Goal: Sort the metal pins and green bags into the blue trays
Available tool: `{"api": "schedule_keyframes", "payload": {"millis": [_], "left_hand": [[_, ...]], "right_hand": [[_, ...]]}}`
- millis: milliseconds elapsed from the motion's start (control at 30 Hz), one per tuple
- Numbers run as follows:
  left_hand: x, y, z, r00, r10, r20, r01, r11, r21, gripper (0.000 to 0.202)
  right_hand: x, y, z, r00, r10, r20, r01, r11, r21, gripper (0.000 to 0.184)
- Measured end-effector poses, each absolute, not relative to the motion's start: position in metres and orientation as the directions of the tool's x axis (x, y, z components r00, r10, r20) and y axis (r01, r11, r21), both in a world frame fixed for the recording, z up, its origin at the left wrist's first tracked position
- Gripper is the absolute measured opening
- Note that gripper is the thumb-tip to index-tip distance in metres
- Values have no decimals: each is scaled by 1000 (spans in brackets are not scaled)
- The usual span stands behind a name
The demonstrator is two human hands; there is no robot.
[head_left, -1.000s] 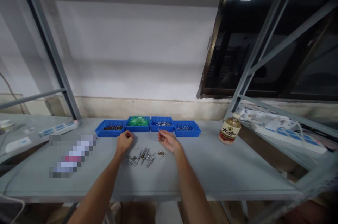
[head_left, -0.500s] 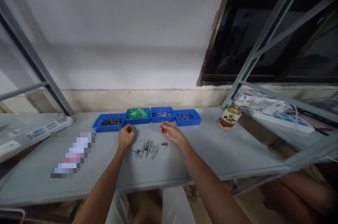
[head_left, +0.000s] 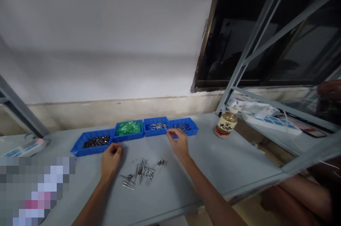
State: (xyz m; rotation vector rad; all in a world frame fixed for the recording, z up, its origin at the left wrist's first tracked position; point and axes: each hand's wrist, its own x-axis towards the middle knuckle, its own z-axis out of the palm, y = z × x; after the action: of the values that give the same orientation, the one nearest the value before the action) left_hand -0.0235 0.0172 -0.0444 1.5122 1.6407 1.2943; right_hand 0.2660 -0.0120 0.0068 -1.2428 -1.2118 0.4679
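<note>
A loose pile of small metal screws and bolts point(head_left: 141, 172) lies on the grey table point(head_left: 218, 162) between my arms. My left hand point(head_left: 110, 158) rests on the table just left of the pile, fingers curled into a loose fist; what it holds, if anything, is hidden. My right hand point(head_left: 179, 142) reaches to the front edge of the rightmost blue tray point(head_left: 183, 126), fingers pinched together; I cannot make out anything in them. Four blue trays stand in a row: dark parts point(head_left: 93, 142), green parts point(head_left: 128, 128), metal screws point(head_left: 156, 126).
A brown drink bottle point(head_left: 225, 123) stands at the right of the trays. White power strips lie at the far left point(head_left: 23, 148) and on the right shelf point(head_left: 269, 121). Grey shelf posts point(head_left: 241, 66) rise at the right. Another person's legs point(head_left: 301, 194) show at lower right.
The view swung right and down. My right hand moved from above the pile toward the rightmost tray. My left hand stayed closed beside the pile.
</note>
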Motion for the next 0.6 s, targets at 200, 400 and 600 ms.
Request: {"api": "schedule_keyframes", "payload": {"millis": [200,400,600], "left_hand": [[-24,16,-45,-257,949,182,316,-96,944,23],[-21,11,-44,-240,958,155,246,-94,965,26],[-17,9,-37,-201,965,167,212,-124,969,30]], "right_hand": [[309,4,17,389,643,660,806,110,-581,18],[329,-43,-20,423,522,741,840,80,-536,23],[319,-86,-39,586,614,528,626,71,-777,22]]}}
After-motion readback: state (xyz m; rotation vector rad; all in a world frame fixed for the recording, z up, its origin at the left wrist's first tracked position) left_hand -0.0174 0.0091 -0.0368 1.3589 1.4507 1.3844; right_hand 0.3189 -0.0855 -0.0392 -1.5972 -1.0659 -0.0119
